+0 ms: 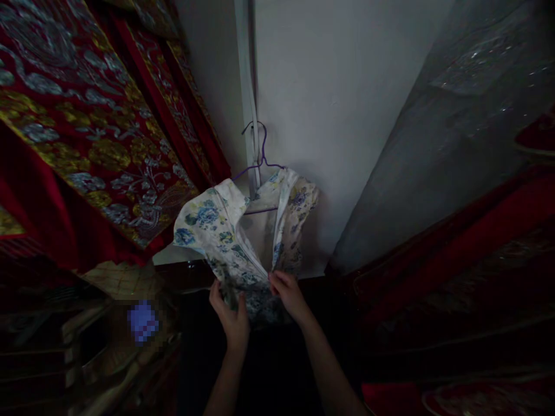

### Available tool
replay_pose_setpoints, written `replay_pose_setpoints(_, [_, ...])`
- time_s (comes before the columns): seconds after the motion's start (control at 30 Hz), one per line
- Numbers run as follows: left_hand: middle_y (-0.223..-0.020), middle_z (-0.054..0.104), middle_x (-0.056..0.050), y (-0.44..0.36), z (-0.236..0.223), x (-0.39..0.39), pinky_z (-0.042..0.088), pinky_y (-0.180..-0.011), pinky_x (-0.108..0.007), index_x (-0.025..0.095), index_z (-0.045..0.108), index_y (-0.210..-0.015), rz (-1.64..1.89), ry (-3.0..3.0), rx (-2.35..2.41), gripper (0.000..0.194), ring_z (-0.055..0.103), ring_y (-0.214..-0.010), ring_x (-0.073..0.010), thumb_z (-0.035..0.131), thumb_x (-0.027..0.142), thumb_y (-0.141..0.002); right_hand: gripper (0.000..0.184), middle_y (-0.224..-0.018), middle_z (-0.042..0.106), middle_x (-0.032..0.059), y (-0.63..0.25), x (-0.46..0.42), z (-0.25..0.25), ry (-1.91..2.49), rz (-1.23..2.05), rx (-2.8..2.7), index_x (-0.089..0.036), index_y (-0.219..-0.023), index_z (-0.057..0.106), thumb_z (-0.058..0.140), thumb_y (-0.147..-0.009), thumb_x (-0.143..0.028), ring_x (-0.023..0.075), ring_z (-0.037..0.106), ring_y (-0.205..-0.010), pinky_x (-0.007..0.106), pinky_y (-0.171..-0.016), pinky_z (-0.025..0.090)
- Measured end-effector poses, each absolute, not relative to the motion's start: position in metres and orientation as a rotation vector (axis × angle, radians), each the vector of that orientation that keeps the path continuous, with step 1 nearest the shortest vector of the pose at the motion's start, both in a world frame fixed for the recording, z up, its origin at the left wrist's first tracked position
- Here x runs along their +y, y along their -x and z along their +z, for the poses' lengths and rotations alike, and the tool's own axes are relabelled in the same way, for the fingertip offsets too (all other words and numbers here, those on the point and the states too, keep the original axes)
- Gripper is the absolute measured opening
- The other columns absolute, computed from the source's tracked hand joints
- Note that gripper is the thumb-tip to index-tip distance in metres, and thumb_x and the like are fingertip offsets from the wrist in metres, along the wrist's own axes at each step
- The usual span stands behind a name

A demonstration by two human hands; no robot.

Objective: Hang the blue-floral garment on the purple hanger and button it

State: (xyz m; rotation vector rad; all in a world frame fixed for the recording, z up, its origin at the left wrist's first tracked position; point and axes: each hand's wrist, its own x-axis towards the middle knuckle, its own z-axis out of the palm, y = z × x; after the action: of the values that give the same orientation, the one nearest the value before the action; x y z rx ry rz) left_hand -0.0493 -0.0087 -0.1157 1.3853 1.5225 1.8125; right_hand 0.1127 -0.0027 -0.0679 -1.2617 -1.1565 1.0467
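Note:
A white garment with blue flowers (206,218) hangs by its shoulders from a thin purple hanger (264,151) against the wall. Its front opening is spread at the neck and narrows to a point lower down. There my right hand (287,293) pinches the edge of the cloth near the bottom of the opening; whether a zipper pull or button is in the fingers is too dark to tell. My left hand (233,316) is at the lower left part of the garment, thumb and fingers apart, touching or very near the cloth.
Red embroidered cloth with gold and silver patterns (113,133) hangs at the left. A pale strip (248,92) runs down the wall behind the hanger. Clear plastic sheeting (433,127) and more red cloth (477,231) are at the right. Wooden furniture (69,352) stands at the lower left.

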Motion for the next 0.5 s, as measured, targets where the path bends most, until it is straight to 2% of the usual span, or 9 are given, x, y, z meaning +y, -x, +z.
replay_pose_setpoints(0.07, [-0.153,0.038,-0.021,0.038,-0.115,-0.013,0.028,-0.119,-0.055,0.017,0.041,-0.146,1.829,-1.651,1.518,0.074,0.034,-0.146,-0.0351,0.072,0.034,-0.082,0.05,-0.053,0.049,-0.0024,-0.111,-0.008,-0.063,1.213,1.08,-1.198,-0.02,-0.056,0.052,0.055,-0.086,-0.06,0.0127,0.046,-0.054,0.027,-0.058,0.036])
replay_pose_setpoints(0.1, [-0.151,0.041,-0.021,0.032,-0.112,-0.013,0.03,-0.118,-0.055,0.017,0.044,-0.143,1.77,-1.756,1.443,0.068,0.037,-0.144,-0.0347,0.07,0.032,-0.083,0.05,-0.054,0.05,-0.002,-0.111,-0.01,-0.06,1.181,1.108,-1.209,-0.02,-0.057,0.054,0.056,-0.086,-0.061,0.0126,0.047,-0.054,0.027,-0.058,0.037])
replay_pose_setpoints(0.13, [-0.143,0.05,-0.019,0.026,-0.108,-0.012,0.036,-0.114,-0.053,0.017,0.049,-0.137,1.671,-1.829,1.34,0.057,0.046,-0.137,-0.0333,0.066,0.03,-0.085,0.049,-0.055,0.053,-0.0016,-0.111,-0.011,-0.056,1.15,1.144,-1.211,-0.019,-0.059,0.057,0.057,-0.085,-0.061,0.0124,0.048,-0.055,0.026,-0.057,0.037])
replay_pose_setpoints(0.2, [-0.114,0.067,-0.013,0.015,-0.1,-0.005,0.049,-0.098,-0.043,0.018,0.06,-0.116,1.425,-1.887,1.137,0.029,0.063,-0.11,-0.0269,0.056,0.026,-0.089,0.047,-0.055,0.057,-0.0006,-0.113,-0.013,-0.05,1.111,1.254,-1.191,-0.019,-0.063,0.062,0.06,-0.082,-0.062,0.012,0.049,-0.052,0.025,-0.053,0.036])
replay_pose_setpoints(0.23, [-0.098,0.069,-0.009,0.012,-0.096,-0.001,0.052,-0.088,-0.037,0.018,0.062,-0.105,1.32,-1.883,1.075,0.019,0.066,-0.096,-0.0235,0.051,0.024,-0.091,0.046,-0.054,0.058,-0.0002,-0.114,-0.014,-0.047,1.107,1.322,-1.171,-0.019,-0.065,0.064,0.062,-0.08,-0.062,0.0117,0.048,-0.049,0.024,-0.049,0.035])
replay_pose_setpoints(0.3, [-0.082,0.066,-0.004,0.006,-0.092,0.007,0.051,-0.076,-0.03,0.019,0.062,-0.092,1.213,-1.867,1.043,0.015,0.065,-0.079,-0.019,0.046,0.021,-0.092,0.045,-0.05,0.059,0.0004,-0.118,-0.014,-0.042,1.127,1.431,-1.103,-0.018,-0.067,0.065,0.062,-0.077,-0.062,0.0112,0.046,-0.041,0.024,-0.043,0.03])
replay_pose_setpoints(0.4, [-0.08,0.066,-0.002,0.003,-0.093,0.017,0.047,-0.071,-0.026,0.019,0.061,-0.092,1.147,-1.87,1.057,0.015,0.063,-0.076,-0.0171,0.047,0.023,-0.094,0.039,-0.044,0.055,-0.0007,-0.124,-0.006,-0.027,1.192,1.397,-0.911,-0.017,-0.065,0.066,0.065,-0.071,-0.056,0.0093,0.042,-0.035,0.022,-0.037,0.025])
replay_pose_setpoints(0.5, [-0.073,0.062,0.0,0.003,-0.103,0.024,0.042,-0.065,-0.025,0.019,0.06,-0.088,1.079,-1.873,1.11,0.015,0.059,-0.065,-0.0158,0.048,0.026,-0.094,0.033,-0.042,0.051,-0.0035,-0.131,0.021,0.012,1.165,1.279,-0.762,-0.014,-0.066,0.067,0.068,-0.066,-0.047,0.0062,0.037,-0.034,0.02,-0.035,0.019])
